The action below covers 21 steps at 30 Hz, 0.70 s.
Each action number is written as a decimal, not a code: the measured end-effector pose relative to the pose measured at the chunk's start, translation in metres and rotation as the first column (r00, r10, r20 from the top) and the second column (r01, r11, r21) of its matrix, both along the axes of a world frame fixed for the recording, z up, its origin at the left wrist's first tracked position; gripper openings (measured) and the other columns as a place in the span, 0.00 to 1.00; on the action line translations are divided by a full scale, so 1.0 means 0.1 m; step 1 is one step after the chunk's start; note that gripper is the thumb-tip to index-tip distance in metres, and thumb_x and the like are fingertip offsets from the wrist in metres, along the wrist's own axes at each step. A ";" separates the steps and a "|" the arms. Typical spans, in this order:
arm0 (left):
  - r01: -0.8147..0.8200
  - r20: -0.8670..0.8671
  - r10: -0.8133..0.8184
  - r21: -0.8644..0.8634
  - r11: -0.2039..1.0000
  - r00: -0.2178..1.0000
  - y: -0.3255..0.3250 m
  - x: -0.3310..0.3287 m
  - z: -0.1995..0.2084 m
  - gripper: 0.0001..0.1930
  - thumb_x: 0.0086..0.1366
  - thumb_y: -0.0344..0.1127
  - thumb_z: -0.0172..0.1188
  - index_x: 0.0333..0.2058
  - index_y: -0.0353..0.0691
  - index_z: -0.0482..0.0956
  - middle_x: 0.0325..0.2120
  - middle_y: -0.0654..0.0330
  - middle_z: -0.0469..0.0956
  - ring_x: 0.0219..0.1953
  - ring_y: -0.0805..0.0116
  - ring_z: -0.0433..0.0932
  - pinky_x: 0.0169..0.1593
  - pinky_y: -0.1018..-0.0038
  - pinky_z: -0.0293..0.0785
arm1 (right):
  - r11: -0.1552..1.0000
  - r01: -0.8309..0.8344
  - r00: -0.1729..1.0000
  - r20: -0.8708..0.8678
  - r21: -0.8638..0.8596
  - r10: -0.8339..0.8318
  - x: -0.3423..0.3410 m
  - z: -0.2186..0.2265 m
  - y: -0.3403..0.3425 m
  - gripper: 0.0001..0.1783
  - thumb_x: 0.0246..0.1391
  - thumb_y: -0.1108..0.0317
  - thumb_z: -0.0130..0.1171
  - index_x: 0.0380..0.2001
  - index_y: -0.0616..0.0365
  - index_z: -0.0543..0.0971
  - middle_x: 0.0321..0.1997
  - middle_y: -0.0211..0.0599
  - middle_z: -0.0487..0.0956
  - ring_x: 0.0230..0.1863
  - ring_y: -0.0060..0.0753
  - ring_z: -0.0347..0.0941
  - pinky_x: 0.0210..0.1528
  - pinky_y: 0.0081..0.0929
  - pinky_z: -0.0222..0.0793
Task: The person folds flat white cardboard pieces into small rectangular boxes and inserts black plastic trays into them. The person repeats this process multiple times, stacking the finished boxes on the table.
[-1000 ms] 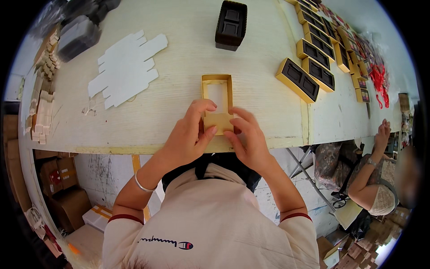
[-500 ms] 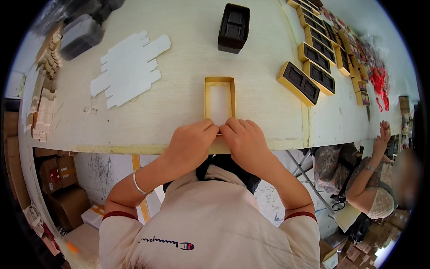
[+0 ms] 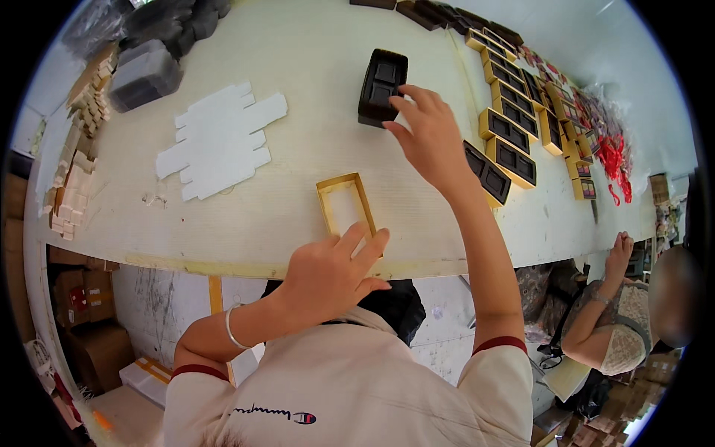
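Looks like tray-grabbing time: right hand (image 3: pixel 433 138) spread wide at the black tray (image 3: pixel 383 72), needs a rim pinch; left hand's (image 3: pixel 322 270) at the box (image 3: pixel 366 203), can't tell if gripping.

red strands (image 3: pixel 612 158), upper right; brown cartons (image 3: pixel 97 299), lower left; co-worker (image 3: pixel 629 320), far right

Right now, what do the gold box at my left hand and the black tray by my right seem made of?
Gold box: probably folded card with a satiny gold finish, judging by its thin, straight-edged walls. Black tray: likely thin moulded plastic, perhaps semi-gloss, given its shaped recesses and faint highlights.
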<state>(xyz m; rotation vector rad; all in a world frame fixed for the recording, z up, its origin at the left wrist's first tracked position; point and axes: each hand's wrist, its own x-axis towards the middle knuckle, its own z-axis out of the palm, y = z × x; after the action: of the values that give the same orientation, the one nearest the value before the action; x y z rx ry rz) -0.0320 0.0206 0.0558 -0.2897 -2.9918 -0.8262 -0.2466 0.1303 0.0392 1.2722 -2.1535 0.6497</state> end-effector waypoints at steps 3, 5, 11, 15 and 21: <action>0.156 -0.166 -0.186 -0.178 0.972 0.968 -0.26 -0.12 0.11 0.37 0.45 0.48 0.71 0.55 0.48 0.70 0.57 0.55 0.65 0.54 0.53 0.68 0.57 0.54 0.62 | 0.965 0.048 0.987 -0.160 0.257 -0.007 -0.25 -0.13 -0.12 0.03 0.44 0.73 0.61 0.22 0.58 0.77 0.29 0.32 0.73 0.38 0.36 0.69 0.41 0.28 0.62; 0.225 -0.074 -0.259 -0.305 0.925 0.963 -0.50 -0.26 0.04 0.38 0.43 0.47 0.72 0.56 0.49 0.70 0.61 0.55 0.60 0.61 0.52 0.59 0.65 0.46 0.51 | 0.956 0.027 1.000 -0.004 0.291 -0.027 -0.26 -0.06 -0.14 0.02 0.45 0.74 0.63 0.23 0.57 0.78 0.30 0.31 0.75 0.39 0.36 0.69 0.44 0.31 0.62; 0.160 -0.189 -0.261 -0.425 0.891 0.947 -0.57 -0.43 -0.22 0.32 0.44 0.46 0.72 0.49 0.45 0.74 0.51 0.56 0.67 0.58 0.57 0.62 0.67 0.42 0.45 | 0.980 -0.064 0.978 0.206 0.186 0.025 -0.36 0.24 -0.12 0.06 0.43 0.69 0.66 0.23 0.58 0.79 0.28 0.32 0.77 0.35 0.37 0.70 0.40 0.32 0.65; 0.030 -0.109 -0.080 -0.403 0.915 0.991 -0.40 -0.37 -0.24 0.27 0.44 0.49 0.71 0.41 0.41 0.75 0.42 0.57 0.69 0.52 0.58 0.66 0.66 0.42 0.46 | 0.962 -0.011 0.906 0.405 -0.272 0.125 -0.15 0.52 0.08 0.09 0.48 0.65 0.66 0.29 0.60 0.80 0.31 0.33 0.79 0.33 0.31 0.71 0.37 0.28 0.67; -0.096 -0.224 0.038 -0.251 0.963 0.974 -0.34 -0.24 -0.36 0.29 0.42 0.55 0.72 0.37 0.39 0.76 0.41 0.56 0.72 0.48 0.57 0.68 0.64 0.44 0.51 | 0.616 0.271 0.229 0.671 -0.740 0.705 0.43 0.53 0.73 0.17 0.53 0.69 0.54 0.46 0.64 0.72 0.38 0.36 0.78 0.36 0.28 0.73 0.38 0.27 0.71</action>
<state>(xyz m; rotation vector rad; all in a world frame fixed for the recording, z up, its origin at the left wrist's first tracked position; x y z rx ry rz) -0.0558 -0.0136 0.0194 -0.2622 -2.8787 -0.3650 -0.2039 0.2032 0.0925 0.6582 -1.8226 2.8271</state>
